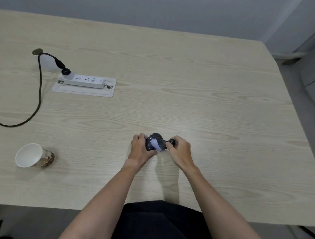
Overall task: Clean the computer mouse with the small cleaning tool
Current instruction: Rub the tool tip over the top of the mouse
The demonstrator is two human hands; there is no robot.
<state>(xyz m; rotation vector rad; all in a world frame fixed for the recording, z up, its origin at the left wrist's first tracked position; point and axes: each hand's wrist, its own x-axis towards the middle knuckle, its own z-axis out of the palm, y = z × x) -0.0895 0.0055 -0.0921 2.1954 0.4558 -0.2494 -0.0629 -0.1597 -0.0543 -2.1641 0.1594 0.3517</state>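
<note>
A black computer mouse (153,138), speckled with white bits, sits near the middle of the table's front half. My left hand (142,148) grips it from the left side, fingers curled around its edge. My right hand (178,151) is closed on the dark handle of a small cleaning tool (163,143). The tool's pale whitish head (156,145) rests against the mouse's top surface. Part of the mouse is hidden by my left hand and by the tool.
A paper cup (34,156) lies on its side at the front left. A white power strip (84,81) with a black plug and cable (39,96) sits at the back left. The light wooden table (208,103) ends at a right edge beside grey cabinets.
</note>
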